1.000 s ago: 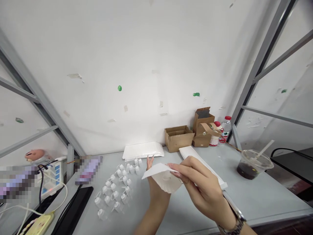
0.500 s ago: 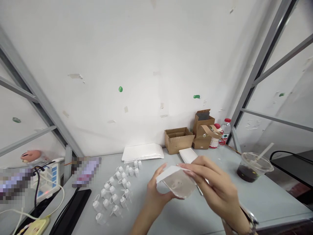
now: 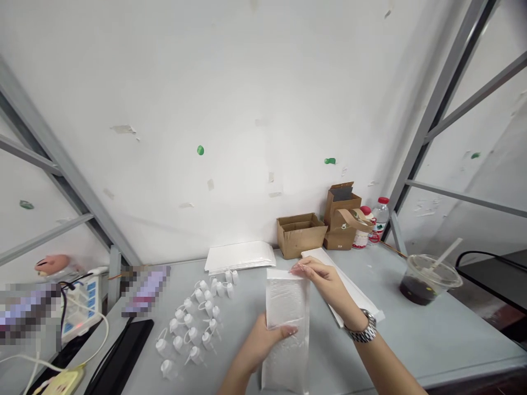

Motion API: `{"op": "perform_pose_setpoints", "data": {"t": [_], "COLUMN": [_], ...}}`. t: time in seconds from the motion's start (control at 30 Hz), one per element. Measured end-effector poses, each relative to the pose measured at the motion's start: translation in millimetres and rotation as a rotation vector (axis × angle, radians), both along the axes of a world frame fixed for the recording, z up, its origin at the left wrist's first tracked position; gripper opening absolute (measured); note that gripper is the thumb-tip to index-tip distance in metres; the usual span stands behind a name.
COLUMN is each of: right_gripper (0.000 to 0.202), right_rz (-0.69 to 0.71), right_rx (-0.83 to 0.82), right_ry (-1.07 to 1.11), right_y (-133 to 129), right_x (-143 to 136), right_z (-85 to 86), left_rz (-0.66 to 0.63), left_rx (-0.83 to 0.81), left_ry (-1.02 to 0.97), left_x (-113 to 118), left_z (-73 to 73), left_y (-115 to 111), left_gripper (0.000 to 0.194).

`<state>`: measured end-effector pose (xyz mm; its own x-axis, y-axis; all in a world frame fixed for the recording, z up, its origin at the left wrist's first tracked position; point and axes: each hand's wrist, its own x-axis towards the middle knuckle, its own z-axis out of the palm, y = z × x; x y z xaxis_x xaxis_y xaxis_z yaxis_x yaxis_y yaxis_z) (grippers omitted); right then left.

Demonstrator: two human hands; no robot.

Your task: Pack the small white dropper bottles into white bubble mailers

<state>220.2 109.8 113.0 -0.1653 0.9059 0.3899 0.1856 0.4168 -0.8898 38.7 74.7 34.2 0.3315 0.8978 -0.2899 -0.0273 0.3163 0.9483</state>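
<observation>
A long, pale translucent pouch (image 3: pixel 287 307) stands lengthwise before me over the table. My left hand (image 3: pixel 267 340) grips its left side, with the thumb lying across the front. At its top right corner, the fingertips of my right hand (image 3: pixel 319 277) pinch the white upper edge. Behind my right arm lies a stack of white envelopes (image 3: pixel 349 288). Another white stack (image 3: pixel 241 257) rests against the wall. Several small white-capped bottles (image 3: pixel 193 334) stand in loose rows left of my hands.
An open cardboard box (image 3: pixel 302 241), a brown paper bag (image 3: pixel 340 238) and a red-capped bottle (image 3: pixel 379 219) stand at the back. On the right is a plastic cup (image 3: pixel 424 282) with dark liquid. A black bar (image 3: pixel 121 356) and power strip (image 3: pixel 84 307) are at left.
The pouch has swung from tilted and foreshortened to facing me at full length. My right hand has moved up and left to its top edge, uncovering the envelope stack on the right.
</observation>
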Motion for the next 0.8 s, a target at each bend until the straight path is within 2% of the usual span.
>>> {"op": "perform_pose_setpoints", "data": {"t": [0.23, 0.33, 0.4, 0.47, 0.57, 0.63, 0.7, 0.8], "right_gripper": [0.031, 0.025, 0.026, 0.029, 0.027, 0.022, 0.018, 0.024], "right_rz": [0.032, 0.121, 0.101, -0.029, -0.343, -0.53, -0.654, -0.698], "right_rx": [-0.175, -0.138, -0.052, 0.104, 0.404, 0.562, 0.666, 0.777], "right_ry": [-0.102, -0.348, -0.478, -0.52, -0.533, -0.546, -0.568, -0.644], "right_y": [8.2, 8.7, 7.1, 2.6, -12.0, -24.6, -34.6, -39.3], "right_x": [5.7, 12.6, 23.1, 40.3, 74.8, 97.5, 115.7, 133.8], "right_z": [-4.6, -3.5, -0.9, 3.9, 13.3, 15.5, 7.9, -25.8], "left_rz": [-0.111, -0.199, -0.199, -0.109, 0.148, 0.295, 0.37, 0.399], "left_rx": [0.057, 0.061, 0.091, 0.157, 0.249, 0.282, 0.297, 0.284], "left_ry": [0.082, 0.134, 0.136, 0.09, 0.031, 0.027, 0.01, -0.015], "left_x": [-1.2, -1.8, -2.6, -4.7, -9.8, -12.5, -12.7, -7.6], "left_z": [11.5, 19.7, 21.5, 18.4, 6.2, -4.0, -13.4, -23.9], "left_y": [-2.2, -4.0, -3.6, -1.3, 3.9, 6.4, 6.7, 3.1], "left_gripper": [0.031, 0.03, 0.031, 0.038, 0.05, 0.05, 0.046, 0.045]}}
